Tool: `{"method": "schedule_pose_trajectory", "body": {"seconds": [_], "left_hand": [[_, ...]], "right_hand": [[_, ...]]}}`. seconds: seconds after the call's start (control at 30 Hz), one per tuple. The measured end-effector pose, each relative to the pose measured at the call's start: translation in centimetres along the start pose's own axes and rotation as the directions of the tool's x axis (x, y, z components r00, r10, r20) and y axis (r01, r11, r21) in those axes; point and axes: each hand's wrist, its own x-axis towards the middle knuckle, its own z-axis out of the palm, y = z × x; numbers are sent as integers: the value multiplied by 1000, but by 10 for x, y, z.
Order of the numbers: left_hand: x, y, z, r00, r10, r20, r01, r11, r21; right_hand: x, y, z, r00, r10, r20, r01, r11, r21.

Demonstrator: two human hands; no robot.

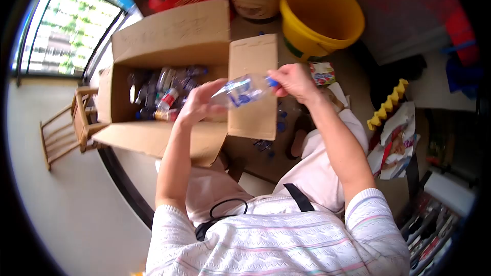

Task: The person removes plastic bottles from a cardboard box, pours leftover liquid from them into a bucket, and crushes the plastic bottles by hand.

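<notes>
Right fingers (281, 75) on bottle cap (271, 81)

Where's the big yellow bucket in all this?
In the head view, the yellow bucket stands right of the cardboard box, near the top edge, beyond the right hand.

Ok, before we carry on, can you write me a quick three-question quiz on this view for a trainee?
1. Short answer: which hand grips the blue cap of the bottle being handled?
2. Fill in the blank: the wide, uncovered bucket to the right of the cardboard box in the picture is coloured ____.
3. True or false: the box is taped shut.

Key:
1. The right hand.
2. Yellow.
3. False; its flaps are open and bottles show inside.
</notes>
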Motion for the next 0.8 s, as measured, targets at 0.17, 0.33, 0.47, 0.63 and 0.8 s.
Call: {"method": "schedule_pose_trajectory", "body": {"seconds": [0.17, 0.33, 0.47, 0.63, 0.8], "left_hand": [[-8, 0, 9, 961, 245, -129, -103, 749, 655], [-22, -35, 5, 983, 67, -172, 90, 637, 766], [-24, -47, 18, 992, -61, -111, 126, 573, 810], [-28, -38, 21, 996, -39, -86, 93, 577, 812], [-31, -31, 30, 1000, -23, -15, 26, 577, 816]], "right_hand": [[-10, -17, -28, 966, -114, -233, 114, 993, -13], [-16, -10, -108, 766, -154, -624, 217, 976, 24], [-21, -3, -142, 628, -172, -759, 113, 985, -129], [-7, 0, -95, 746, -200, -636, -37, 940, -340], [25, 18, -81, 809, -356, -468, 60, 842, -537]]}}
